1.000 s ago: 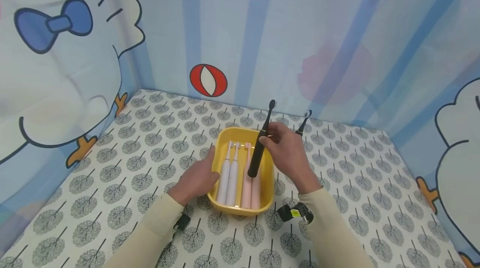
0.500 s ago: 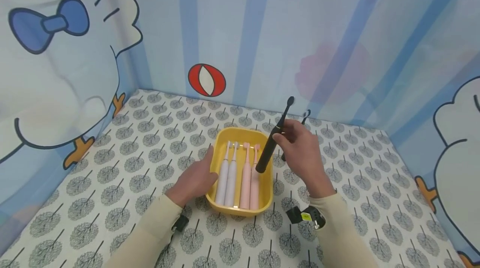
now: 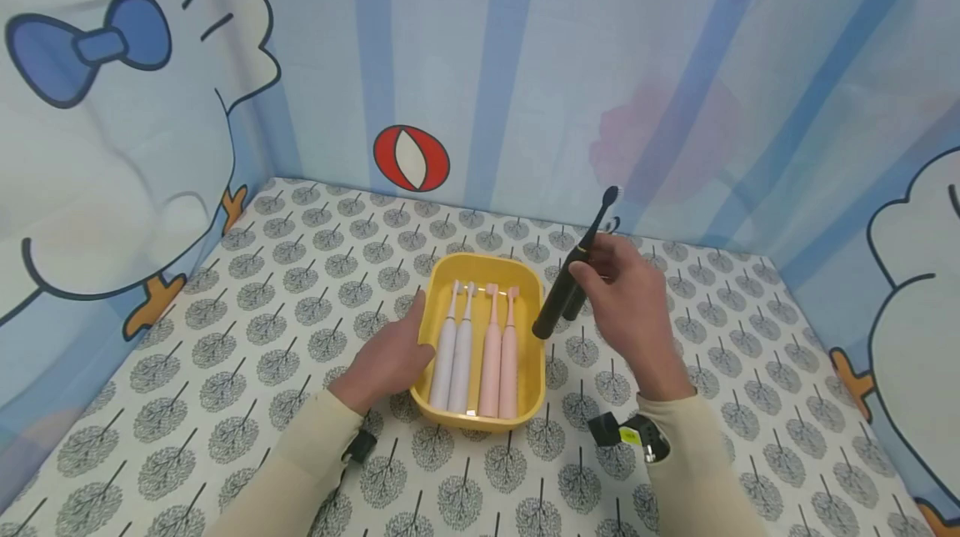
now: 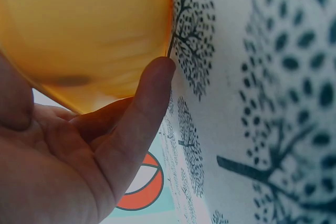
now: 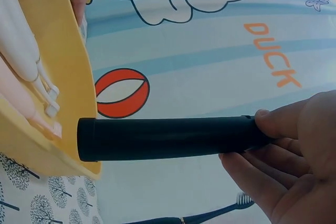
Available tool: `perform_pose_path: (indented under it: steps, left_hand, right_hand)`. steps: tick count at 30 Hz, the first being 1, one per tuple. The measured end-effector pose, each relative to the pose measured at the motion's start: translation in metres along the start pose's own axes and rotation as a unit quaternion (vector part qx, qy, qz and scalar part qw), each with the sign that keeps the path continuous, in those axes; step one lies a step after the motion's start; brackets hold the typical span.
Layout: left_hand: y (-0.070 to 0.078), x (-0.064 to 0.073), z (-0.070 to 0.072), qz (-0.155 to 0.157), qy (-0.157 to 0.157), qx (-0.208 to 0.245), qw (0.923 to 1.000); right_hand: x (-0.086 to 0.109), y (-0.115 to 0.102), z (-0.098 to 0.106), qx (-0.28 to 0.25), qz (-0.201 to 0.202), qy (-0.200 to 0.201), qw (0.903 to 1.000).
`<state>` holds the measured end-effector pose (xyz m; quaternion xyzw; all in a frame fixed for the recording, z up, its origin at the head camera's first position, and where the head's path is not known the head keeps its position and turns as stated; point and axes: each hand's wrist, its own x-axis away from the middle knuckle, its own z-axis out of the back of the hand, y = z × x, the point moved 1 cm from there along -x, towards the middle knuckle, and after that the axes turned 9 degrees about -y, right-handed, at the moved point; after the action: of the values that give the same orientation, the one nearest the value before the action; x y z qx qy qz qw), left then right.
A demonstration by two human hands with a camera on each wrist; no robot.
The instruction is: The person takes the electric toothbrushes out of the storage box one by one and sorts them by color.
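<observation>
My right hand [image 3: 633, 308] pinches a black electric toothbrush [image 3: 558, 295] near the top of its handle. The brush is tilted, head up and to the right, its lower end beside the right rim of a yellow plastic tub [image 3: 480, 423]. In the right wrist view, the black handle [image 5: 163, 139] extends left from the fingertips. My left hand [image 3: 386, 358] grips the tub's left wall, thumb at the rim; the left wrist view shows fingers along the wall's outside [image 4: 89, 24]. Two white electric toothbrushes [image 3: 452, 358] and two pink ones [image 3: 498, 362] lie side by side in the tub.
Another black toothbrush [image 5: 210, 217] is on the table just beyond my right hand, partly hidden in the head view. A tree-patterned cloth [image 3: 247, 370] covers the table. Behind it hangs a blue-striped cartoon curtain [image 3: 450, 45]. Each wrist wears a small black camera [image 3: 604, 429].
My right hand has carried the black toothbrush rightward, from above the pink brushes to the tub's right edge. The left hand keeps its grip on the tub, which stays in place.
</observation>
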<state>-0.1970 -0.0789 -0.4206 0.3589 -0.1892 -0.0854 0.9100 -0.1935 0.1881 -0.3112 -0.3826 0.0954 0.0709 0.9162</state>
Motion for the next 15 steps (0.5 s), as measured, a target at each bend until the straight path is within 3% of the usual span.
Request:
perform_pose_path:
  steps: [15]
  left_hand:
    - [0.0,0.001,0.0,0.001,0.0,-0.001,1.0]
  right_hand:
    - [0.005,0.011,0.014,0.006,-0.031,0.023,0.9992]
